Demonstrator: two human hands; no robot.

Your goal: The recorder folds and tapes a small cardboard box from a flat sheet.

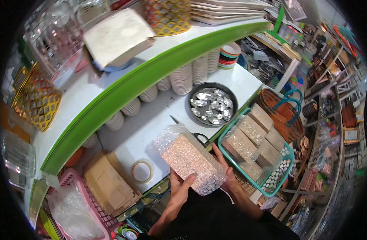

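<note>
My left hand (181, 190) and right hand (230, 180) hold the oblong, pinkish-brown package in clear bubble wrap (191, 158) over the flat white counter's (149, 126) edge, where its puffy far end could snag the black-handled metal scissors (174, 119) if pushed.

1. Shirt (215, 218): black, a broad dark shape with little detail in its cloth.
2. Print (180, 237): small and pale, on the shirt's front, partly cut off by the lower edge.
3. Right sleeve (273, 227): black like the shirt, leaving the right forearm (246, 205) uncovered.
4. Left forearm (162, 223): bare.
5. Left hand (181, 188) and right hand (228, 175): bare, with slender fingers.
</note>
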